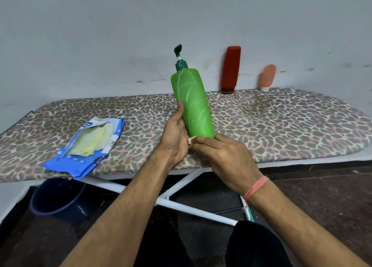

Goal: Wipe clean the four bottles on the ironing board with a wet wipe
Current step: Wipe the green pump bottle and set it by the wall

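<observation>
Hands meet at the centre of the view around a green pump bottle [192,103], lifted off the ironing board [281,126] and tilted so its dark green pump head points toward 11 o'clock. The left hand [175,138] wraps the bottle's lower half from the 9 o'clock side, thumb laid up along the plastic and fingertips just showing past the far edge. The right hand [223,158] is curled closed at the bottle's base, at about 5 o'clock from it, pressing a pale wet wipe [190,140] against the bottom; only a small corner of the wipe peeks out between the 2 hands. A pink thread band [255,187] circles the right wrist.

On the leopard-print board, toward 9 o'clock, an opened blue wipes pack [86,144] lies flat with yellowish sheets showing in its torn mouth. At the board's far edge, toward 1 o'clock, a red bottle [230,69] stands cap-down against the wall, and a smaller peach tube [267,76] stands just beside it, further right, also cap-down. Only 3 bottles are in sight. Below the board at 7 o'clock sits a dark blue bucket [54,198] on the floor.
</observation>
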